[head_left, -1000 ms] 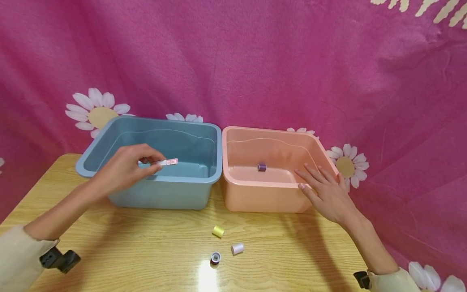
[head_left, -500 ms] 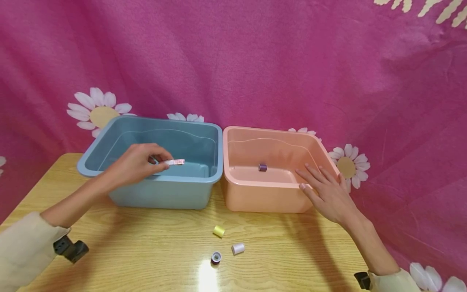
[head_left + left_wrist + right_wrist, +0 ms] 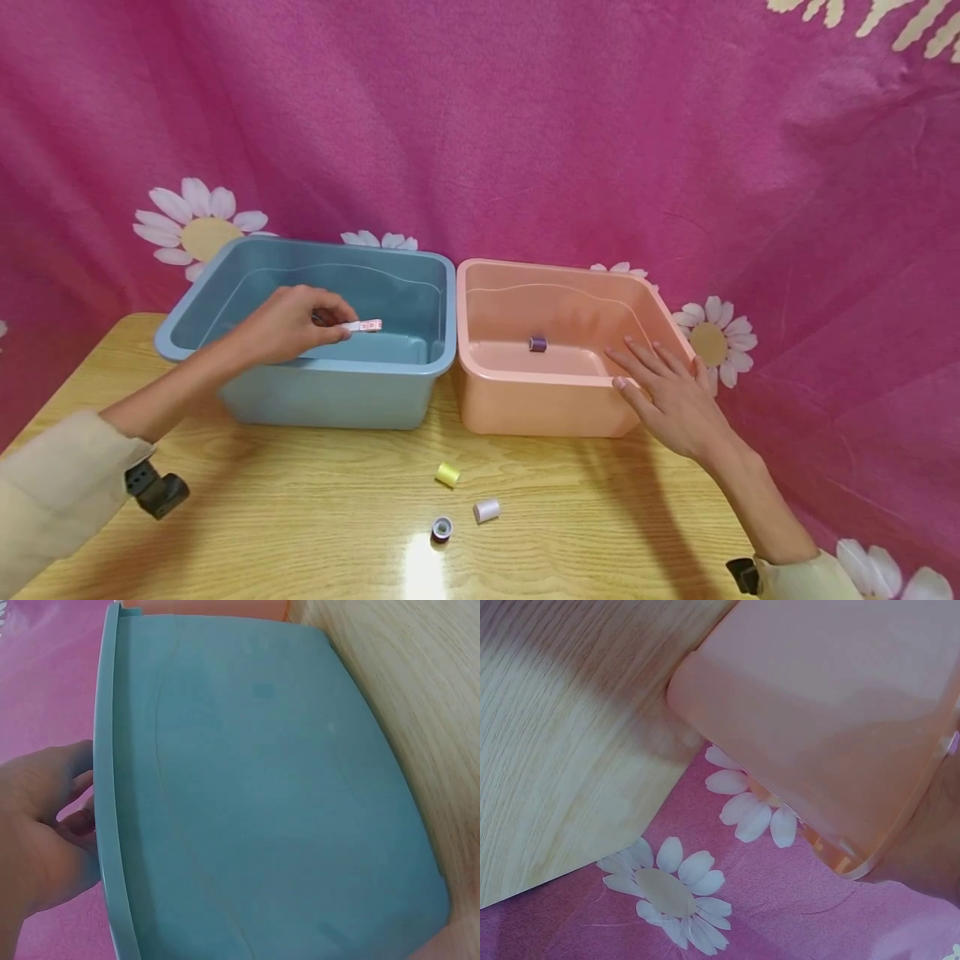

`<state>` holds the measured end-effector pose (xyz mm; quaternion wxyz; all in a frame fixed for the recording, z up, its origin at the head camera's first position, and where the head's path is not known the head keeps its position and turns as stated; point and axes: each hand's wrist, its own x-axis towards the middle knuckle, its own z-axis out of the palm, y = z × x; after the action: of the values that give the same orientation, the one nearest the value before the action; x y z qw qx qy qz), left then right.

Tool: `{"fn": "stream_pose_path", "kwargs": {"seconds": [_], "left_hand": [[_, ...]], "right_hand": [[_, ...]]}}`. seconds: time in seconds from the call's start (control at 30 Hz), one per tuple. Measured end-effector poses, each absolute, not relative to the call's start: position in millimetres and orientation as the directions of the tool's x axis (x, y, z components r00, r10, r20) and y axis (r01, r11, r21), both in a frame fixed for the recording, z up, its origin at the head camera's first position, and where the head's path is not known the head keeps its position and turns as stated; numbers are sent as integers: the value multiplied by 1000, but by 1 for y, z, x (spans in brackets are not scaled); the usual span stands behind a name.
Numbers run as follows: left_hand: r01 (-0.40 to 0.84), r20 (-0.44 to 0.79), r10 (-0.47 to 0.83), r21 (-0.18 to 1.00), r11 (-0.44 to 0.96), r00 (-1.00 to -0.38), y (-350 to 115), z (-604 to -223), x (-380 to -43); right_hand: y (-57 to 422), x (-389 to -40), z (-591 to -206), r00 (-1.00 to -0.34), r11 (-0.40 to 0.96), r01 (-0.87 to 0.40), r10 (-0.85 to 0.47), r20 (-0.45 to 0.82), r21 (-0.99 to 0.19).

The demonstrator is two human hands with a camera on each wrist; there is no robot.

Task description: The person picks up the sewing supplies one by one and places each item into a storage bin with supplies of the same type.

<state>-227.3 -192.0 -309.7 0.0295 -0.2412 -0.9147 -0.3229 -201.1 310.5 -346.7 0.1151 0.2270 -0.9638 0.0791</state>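
The left hand (image 3: pixel 303 323) pinches a red-and-white printed strip (image 3: pixel 367 326), perhaps a tape measure, above the blue tub (image 3: pixel 330 396); the right hand (image 3: pixel 671 404) rests, fingers spread, on the salmon-pink tub (image 3: pixel 551 406). Placing seems in hand; release would call for parting thumb and fingers.

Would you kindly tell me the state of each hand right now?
Left hand: pinching a white strip with red markings.
Right hand: open, at the pink bin.
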Motion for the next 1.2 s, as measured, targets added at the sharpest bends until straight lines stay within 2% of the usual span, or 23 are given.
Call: {"fn": "stream_pose_path", "kwargs": {"seconds": [1.2], "left_hand": [[376, 20, 448, 579, 724, -894, -184, -329, -278]], "right_hand": [[310, -200, -345, -876, 887, -449, -414, 248, -104]]}}
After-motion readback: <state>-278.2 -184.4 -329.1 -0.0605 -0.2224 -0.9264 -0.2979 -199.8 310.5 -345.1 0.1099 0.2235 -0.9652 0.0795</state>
